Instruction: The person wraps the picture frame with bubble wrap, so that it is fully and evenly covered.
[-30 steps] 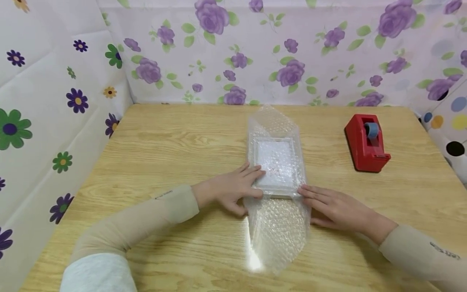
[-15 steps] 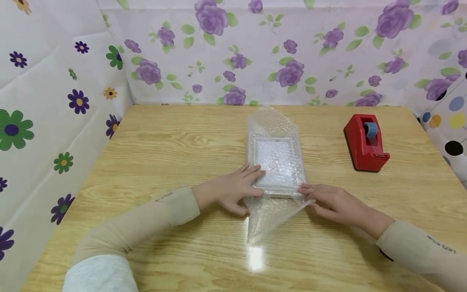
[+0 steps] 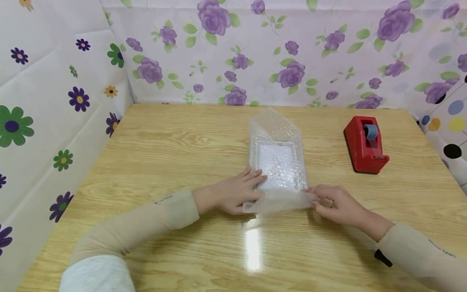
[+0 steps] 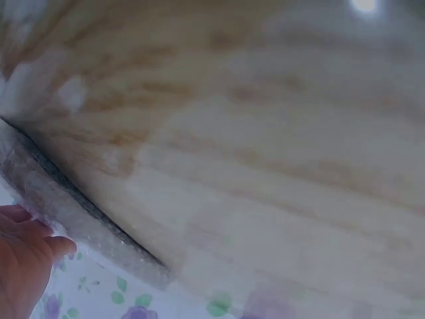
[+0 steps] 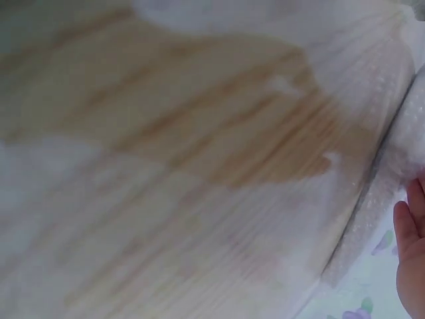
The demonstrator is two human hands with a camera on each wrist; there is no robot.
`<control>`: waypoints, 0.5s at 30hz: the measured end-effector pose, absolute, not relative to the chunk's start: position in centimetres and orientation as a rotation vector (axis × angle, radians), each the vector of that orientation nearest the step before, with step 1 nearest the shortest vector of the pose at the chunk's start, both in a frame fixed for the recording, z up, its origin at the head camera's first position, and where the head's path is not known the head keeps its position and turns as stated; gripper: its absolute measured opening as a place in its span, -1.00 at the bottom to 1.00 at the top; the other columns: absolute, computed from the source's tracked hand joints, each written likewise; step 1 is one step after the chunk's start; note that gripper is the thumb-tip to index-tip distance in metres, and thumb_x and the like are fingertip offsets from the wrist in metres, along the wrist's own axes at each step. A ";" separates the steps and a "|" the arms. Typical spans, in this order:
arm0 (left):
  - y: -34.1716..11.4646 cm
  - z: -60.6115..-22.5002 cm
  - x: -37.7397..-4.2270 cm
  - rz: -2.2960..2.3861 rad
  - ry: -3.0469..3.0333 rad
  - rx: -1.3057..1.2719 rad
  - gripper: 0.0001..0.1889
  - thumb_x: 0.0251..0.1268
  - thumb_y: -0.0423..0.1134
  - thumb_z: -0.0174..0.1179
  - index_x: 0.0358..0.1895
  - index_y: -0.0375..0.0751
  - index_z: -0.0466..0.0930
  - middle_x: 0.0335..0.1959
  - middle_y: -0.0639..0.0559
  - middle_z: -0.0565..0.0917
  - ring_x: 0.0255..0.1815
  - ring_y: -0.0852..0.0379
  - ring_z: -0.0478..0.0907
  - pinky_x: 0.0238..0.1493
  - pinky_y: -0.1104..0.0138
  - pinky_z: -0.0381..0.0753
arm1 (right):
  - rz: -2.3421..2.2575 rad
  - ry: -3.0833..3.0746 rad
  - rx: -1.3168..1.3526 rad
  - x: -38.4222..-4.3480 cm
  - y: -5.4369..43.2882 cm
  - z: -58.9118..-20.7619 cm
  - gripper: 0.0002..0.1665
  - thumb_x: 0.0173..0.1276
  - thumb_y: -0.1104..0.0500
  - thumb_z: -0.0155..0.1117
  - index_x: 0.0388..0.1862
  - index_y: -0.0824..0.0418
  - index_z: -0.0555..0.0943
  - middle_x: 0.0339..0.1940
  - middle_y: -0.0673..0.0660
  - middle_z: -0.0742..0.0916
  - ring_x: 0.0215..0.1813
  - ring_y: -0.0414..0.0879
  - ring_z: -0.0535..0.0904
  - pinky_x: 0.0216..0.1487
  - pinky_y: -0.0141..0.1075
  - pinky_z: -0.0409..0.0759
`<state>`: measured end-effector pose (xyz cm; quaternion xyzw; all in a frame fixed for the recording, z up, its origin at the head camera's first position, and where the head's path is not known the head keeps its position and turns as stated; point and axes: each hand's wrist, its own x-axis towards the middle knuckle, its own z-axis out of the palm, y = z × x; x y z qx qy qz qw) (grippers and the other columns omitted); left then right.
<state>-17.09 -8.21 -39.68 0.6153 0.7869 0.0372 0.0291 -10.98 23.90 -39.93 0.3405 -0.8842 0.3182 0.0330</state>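
A pale rectangular frame (image 3: 276, 162) lies on the table, wrapped in clear bubble wrap (image 3: 277, 123). My left hand (image 3: 238, 194) rests on its lower left corner with the fingers spread over the wrap. At the lower right corner my right hand (image 3: 337, 205) pinches the edge of the near flap, which is folded up over the frame's near end. In the left wrist view the left hand (image 4: 26, 259) touches the wrapped edge (image 4: 93, 229). Fingers of the right hand (image 5: 413, 256) lie against the wrap (image 5: 368, 219) in the right wrist view.
A red tape dispenser (image 3: 365, 146) with a blue-cored roll stands at the right on the wooden table (image 3: 175, 138). Flower-patterned sheets (image 3: 240, 48) hang behind and at the left. A small black object (image 3: 383, 258) shows by the right sleeve.
The near bubble wrap flap, flat on the table a second ago, has been lifted and folded up toward the frame by my right hand. My left hand stays nearly in place.
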 end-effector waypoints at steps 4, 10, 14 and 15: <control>-8.3 -39.4 -16.9 0.209 2.407 1.831 -0.56 0.46 0.00 -0.09 0.20 -0.20 0.44 0.43 -0.37 0.17 0.48 -0.31 -0.01 0.49 -0.10 -0.10 | 1.002 -2.730 1.037 -10.9 23.8 -39.8 -0.63 0.03 0.45 0.33 -0.14 0.19 0.70 -0.14 0.08 0.77 -0.03 -0.20 0.66 -0.07 -0.36 0.66; -8.4 -39.0 -16.8 0.364 2.380 1.679 -0.37 0.46 -0.09 -0.09 0.40 -0.49 0.11 0.44 -0.33 0.16 0.50 -0.22 0.01 0.52 0.02 -0.15 | 0.948 -2.743 1.065 -10.9 23.8 -39.5 -0.64 0.00 0.42 0.35 -0.20 0.12 0.64 -0.21 0.00 0.76 -0.12 -0.21 0.67 -0.18 -0.33 0.68; -8.4 -38.9 -17.0 0.456 2.375 1.615 -0.35 0.43 -0.12 -0.05 0.40 -0.52 0.08 0.42 -0.37 0.19 0.48 -0.21 0.07 0.53 0.05 -0.13 | 0.895 -2.771 1.130 -10.9 23.7 -39.0 -0.53 0.04 0.41 0.34 -0.03 0.12 0.56 -0.12 0.01 0.74 -0.11 -0.18 0.67 -0.16 -0.27 0.69; -8.4 -39.0 -17.1 0.469 2.381 1.606 -0.35 0.42 -0.13 -0.03 0.40 -0.51 0.09 0.40 -0.38 0.21 0.47 -0.22 0.09 0.53 0.05 -0.11 | 0.874 -2.770 1.164 -10.8 23.6 -38.8 -0.49 0.06 0.41 0.33 0.03 0.14 0.55 -0.08 0.04 0.73 -0.10 -0.18 0.67 -0.14 -0.25 0.69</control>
